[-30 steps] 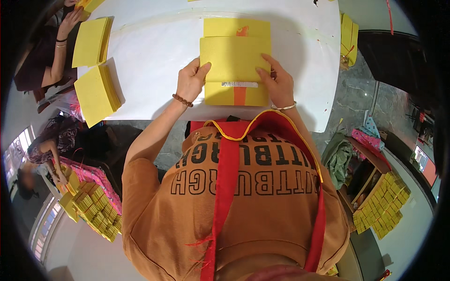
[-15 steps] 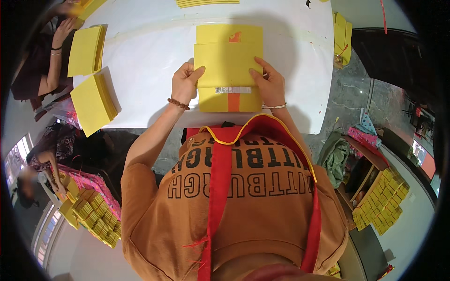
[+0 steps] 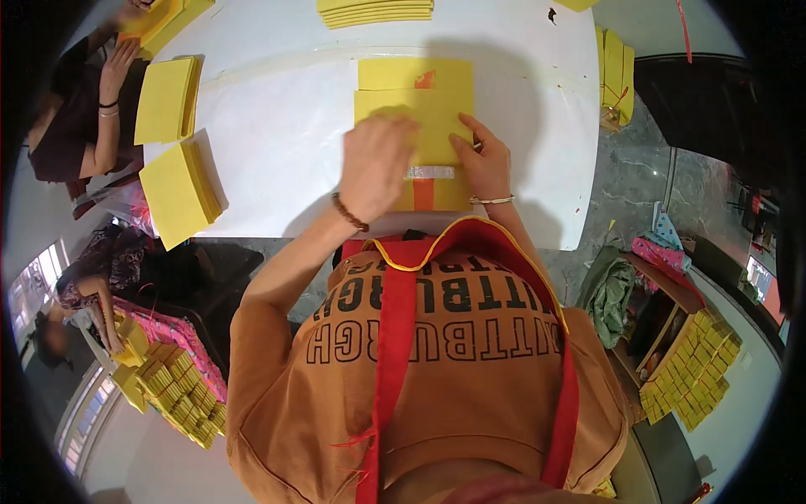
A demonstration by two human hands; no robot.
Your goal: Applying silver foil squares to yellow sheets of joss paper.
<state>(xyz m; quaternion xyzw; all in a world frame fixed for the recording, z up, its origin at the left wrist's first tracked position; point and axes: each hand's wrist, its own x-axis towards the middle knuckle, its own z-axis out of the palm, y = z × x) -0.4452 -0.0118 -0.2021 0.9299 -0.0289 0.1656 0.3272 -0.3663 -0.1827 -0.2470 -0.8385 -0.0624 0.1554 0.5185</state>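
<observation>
A folded yellow paper [image 3: 449, 126] lies on the white-topped table in front of me, its upper flap set a little below its far edge. An orange strip [image 3: 424, 195] runs down it, crossed by a silvery band [image 3: 437, 172]. My left hand [image 3: 379, 160] is over the left part of the paper, its fingers smeared by motion and bent inward. Along the right edge, my right hand [image 3: 485, 164] grips the paper, thumb on top and the other fingers at the side.
Stacks of yellow paper stand at the table's left [image 3: 178, 193] and far edge [image 3: 374, 12]. A co-worker's hand [image 3: 117, 71] is at the far left. Bundled yellow packets [image 3: 693, 370] are piled by a wooden shelf at right; more packets [image 3: 180, 386] lie lower left, near another person.
My left hand has let go of the paper's left edge and swept inward over it. My right hand stays at the right edge. The view has shifted slightly.
</observation>
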